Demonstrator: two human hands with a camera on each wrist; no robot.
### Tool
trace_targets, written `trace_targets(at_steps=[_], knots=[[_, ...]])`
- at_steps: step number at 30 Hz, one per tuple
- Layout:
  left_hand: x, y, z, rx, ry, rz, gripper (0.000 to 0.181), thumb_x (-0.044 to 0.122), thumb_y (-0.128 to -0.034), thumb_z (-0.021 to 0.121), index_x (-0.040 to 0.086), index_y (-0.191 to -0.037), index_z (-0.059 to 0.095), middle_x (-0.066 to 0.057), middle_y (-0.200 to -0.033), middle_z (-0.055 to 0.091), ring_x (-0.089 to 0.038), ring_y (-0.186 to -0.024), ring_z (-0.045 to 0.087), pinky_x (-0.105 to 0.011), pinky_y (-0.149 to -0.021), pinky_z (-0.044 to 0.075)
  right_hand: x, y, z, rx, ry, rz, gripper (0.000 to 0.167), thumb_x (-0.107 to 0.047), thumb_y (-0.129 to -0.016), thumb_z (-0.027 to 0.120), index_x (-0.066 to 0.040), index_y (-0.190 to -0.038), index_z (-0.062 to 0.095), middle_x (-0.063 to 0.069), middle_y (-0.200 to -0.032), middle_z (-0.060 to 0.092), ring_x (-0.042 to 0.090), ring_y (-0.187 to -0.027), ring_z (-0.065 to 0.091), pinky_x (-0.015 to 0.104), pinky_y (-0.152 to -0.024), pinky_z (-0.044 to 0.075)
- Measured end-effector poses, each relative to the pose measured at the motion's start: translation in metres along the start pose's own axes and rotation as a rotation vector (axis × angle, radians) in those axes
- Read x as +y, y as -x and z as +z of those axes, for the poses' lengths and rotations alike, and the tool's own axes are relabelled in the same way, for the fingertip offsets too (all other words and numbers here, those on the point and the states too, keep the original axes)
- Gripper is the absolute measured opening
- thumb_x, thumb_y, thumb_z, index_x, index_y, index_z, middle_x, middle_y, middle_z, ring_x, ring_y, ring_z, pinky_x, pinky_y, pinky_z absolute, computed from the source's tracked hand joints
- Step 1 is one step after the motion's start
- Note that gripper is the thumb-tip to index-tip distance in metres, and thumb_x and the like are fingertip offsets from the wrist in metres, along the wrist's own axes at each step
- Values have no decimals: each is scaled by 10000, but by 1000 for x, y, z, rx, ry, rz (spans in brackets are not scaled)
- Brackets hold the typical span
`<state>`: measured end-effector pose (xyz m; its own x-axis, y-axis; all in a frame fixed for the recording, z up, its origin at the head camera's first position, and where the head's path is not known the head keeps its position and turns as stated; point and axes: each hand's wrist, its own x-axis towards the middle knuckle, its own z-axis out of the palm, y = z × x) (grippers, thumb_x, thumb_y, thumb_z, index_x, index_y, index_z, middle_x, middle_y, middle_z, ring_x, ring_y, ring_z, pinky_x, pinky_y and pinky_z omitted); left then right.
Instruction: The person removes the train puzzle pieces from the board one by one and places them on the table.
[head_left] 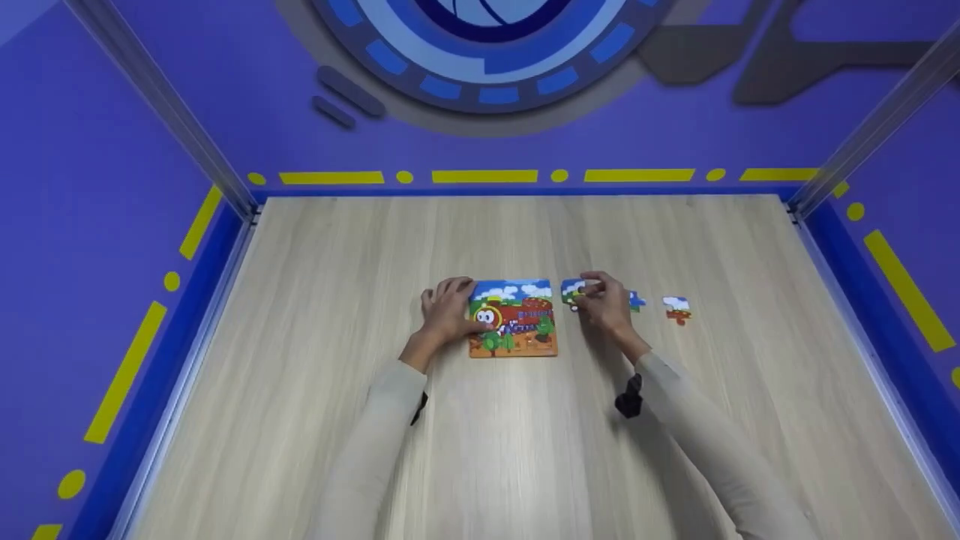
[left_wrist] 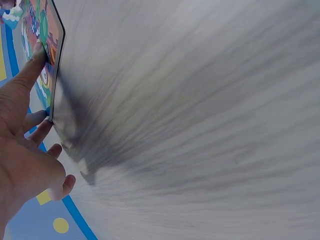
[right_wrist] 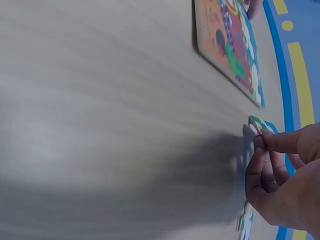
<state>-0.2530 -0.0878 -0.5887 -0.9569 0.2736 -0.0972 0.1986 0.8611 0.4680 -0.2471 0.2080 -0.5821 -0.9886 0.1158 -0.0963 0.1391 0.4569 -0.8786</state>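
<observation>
A square train puzzle board [head_left: 525,322] lies on the table, also seen in the left wrist view [left_wrist: 52,35] and right wrist view [right_wrist: 220,45]. My left hand [head_left: 448,313] holds its left side, the thumb on the picture and fingers at the edge [left_wrist: 25,135]. Just right of the board, my right hand [head_left: 606,306] pinches a puzzle piece [head_left: 571,288] between thumb and fingertips; the right wrist view shows the piece [right_wrist: 257,124] in the hand [right_wrist: 282,175]. Another piece [head_left: 637,301] is partly hidden behind the right hand.
A loose piece [head_left: 676,309] with white clouds lies farther right on the wooden table [head_left: 510,450]. Blue-purple panels with yellow marks stand behind and at both sides. A black object [head_left: 629,397] is at the right wrist.
</observation>
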Motion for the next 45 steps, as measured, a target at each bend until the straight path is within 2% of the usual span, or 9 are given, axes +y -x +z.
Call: trace_targets(at_steps=[5,11,15,23,27,32,39,42,45], knots=[[-1,0,0,3,2,-7,937,512,-804,832,93,-1547,445,-113,-1583,423,-344,-1504,307,-656,-1181,188,6,-2,-5,9,84,-46,409,33,-925,668,24,-1331,621,227,-1087,694,235,-885,647,191,-638,480],[0,1,-2,9,16,9,934,492,-803,840,75,-1541,448,-129,-1579,428,-356,-1501,310,-668,-1181,181,8,-3,-10,39,234,-60,391,-52,-937,701,7,-1320,650,187,-1071,721,283,-950,660,367,-820,499],[2,1,-2,-1,15,10,934,482,-807,840,72,-1545,441,-128,-1589,420,-353,-1507,302,-666,-1191,169,9,-6,-11,30,312,-51,385,-82,-948,701,16,-1317,654,195,-1094,726,294,-953,661,424,-837,510],[6,2,-4,-38,-34,20,905,490,-817,830,67,-1529,465,-132,-1560,443,-349,-1495,310,-677,-1190,163,7,-8,-13,-55,403,21,374,-76,-958,687,-11,-1326,660,168,-1099,679,253,-932,576,358,-791,446],[4,1,-6,-28,-31,17,880,479,-818,831,66,-1514,487,-137,-1548,453,-351,-1486,318,-673,-1179,179,7,-11,-14,-77,419,9,364,-72,-949,695,7,-1304,673,177,-1106,689,249,-927,574,368,-794,461],[1,-1,-11,-23,-4,36,832,446,-837,819,48,-1496,503,-169,-1558,445,-373,-1484,318,-675,-1164,200,6,-16,-15,-96,412,-10,372,-43,-952,679,31,-1316,660,203,-1166,695,261,-964,588,415,-885,502],[-2,1,-16,-55,77,65,753,356,-867,810,16,-1473,520,-242,-1625,344,-437,-1553,202,-664,-1228,130,3,-14,-17,-64,335,-65,355,-40,-973,627,47,-1316,644,234,-1203,641,298,-1022,579,433,-897,491],[0,5,-14,-33,93,63,704,351,-900,778,27,-1473,526,-242,-1634,329,-436,-1560,185,-644,-1240,114,-1,-9,-15,-64,272,-119,336,-42,-972,636,59,-1291,650,253,-1208,622,326,-1042,606,433,-881,507],[10,12,-4,-4,70,69,688,385,-934,736,48,-1491,512,-234,-1643,312,-431,-1557,193,-614,-1250,126,-5,-3,-8,-108,231,-177,303,-44,-972,646,64,-1254,669,262,-1193,642,352,-1059,635,448,-891,525]])
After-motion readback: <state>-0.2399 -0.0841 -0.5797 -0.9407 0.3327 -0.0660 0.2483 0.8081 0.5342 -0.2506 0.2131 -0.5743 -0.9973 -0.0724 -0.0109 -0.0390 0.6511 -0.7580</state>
